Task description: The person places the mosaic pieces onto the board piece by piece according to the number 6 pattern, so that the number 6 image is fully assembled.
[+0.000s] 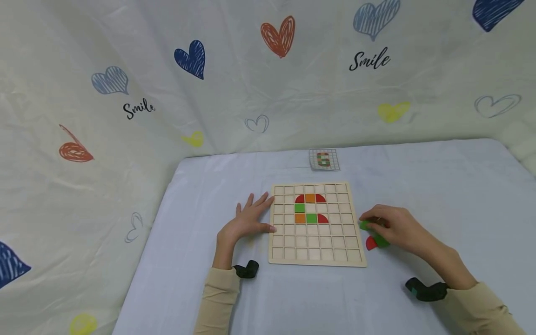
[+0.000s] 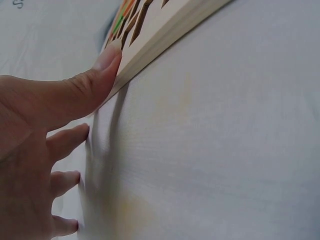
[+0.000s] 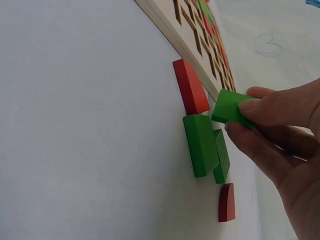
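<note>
A wooden grid board [image 1: 314, 253] lies on the white cloth, with red quarter-round, orange square and green square blocks set in its upper cells. At its left edge my left hand [image 1: 246, 222] rests with fingers spread; the thumb [image 2: 106, 65] touches the board's side. Right of the board, my right hand [image 1: 398, 228] pinches a green square block [image 3: 230, 107] between thumb and fingers. Below that hand lie a red quarter-round block [image 3: 191, 89], two green blocks, the nearer one [image 3: 199, 145] larger in view, and another red block [image 3: 227, 202].
A small card [image 1: 332, 160] printed with a grid and a coloured pattern lies behind the board. The white-covered table [image 1: 310, 302] meets a hanging cloth [image 1: 301, 93] with hearts and "Smile" lettering at the back. Dark wrist devices [image 1: 427, 291] sit near both sleeves.
</note>
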A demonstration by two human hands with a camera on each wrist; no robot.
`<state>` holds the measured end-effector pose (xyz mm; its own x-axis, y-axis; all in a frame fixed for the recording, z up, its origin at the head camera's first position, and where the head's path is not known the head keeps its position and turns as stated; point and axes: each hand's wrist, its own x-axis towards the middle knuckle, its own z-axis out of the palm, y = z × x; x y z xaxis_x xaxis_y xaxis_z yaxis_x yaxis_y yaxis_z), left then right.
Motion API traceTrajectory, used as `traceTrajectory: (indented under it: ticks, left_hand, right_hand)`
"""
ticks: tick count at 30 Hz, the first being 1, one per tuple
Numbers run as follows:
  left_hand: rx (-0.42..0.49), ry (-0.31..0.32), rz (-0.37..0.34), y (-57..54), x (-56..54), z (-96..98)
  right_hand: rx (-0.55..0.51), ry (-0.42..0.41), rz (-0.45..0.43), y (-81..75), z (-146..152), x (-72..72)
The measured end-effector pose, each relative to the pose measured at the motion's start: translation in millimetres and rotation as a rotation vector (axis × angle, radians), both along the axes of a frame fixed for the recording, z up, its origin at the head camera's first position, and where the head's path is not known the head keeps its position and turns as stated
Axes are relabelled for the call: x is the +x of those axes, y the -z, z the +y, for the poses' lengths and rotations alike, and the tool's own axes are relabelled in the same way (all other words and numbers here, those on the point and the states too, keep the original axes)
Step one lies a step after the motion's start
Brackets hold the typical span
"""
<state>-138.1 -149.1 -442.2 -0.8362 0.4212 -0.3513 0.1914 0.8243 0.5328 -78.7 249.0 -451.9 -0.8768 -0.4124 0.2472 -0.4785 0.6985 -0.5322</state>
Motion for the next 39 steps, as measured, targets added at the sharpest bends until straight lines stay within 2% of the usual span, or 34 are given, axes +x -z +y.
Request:
traceTrajectory:
  ticks: [11, 23, 26, 32, 39]
  left_hand:
    - [0.013, -0.003, 0.003, -0.3, 1.0, -0.3]
    - [0.010, -0.001, 0.001, 0.4, 0.1, -0.4]
    - [0.012, -0.004, 0.001, 0.9, 0.0, -0.5]
    - [0.005, -0.008, 0.002, 2.9, -0.3, -1.3]
    - [0.003, -0.012, 0.005, 4.1, -1.5, -1.0]
  right_hand:
    - [-0.079, -0.007, -0.066, -0.6, -0.7, 2.7]
    - [-0.166, 0.063, -0.260, -4.5, -16.7, 2.3]
    - [-0.162, 0.071, -0.281, -4.9, -22.0, 1.6]
    - [-0.147, 0.070, -0.289, -5.3, -30.7, -0.3]
    - [-0.102, 0.043, -0.245, -1.6, -38.4, -2.6]
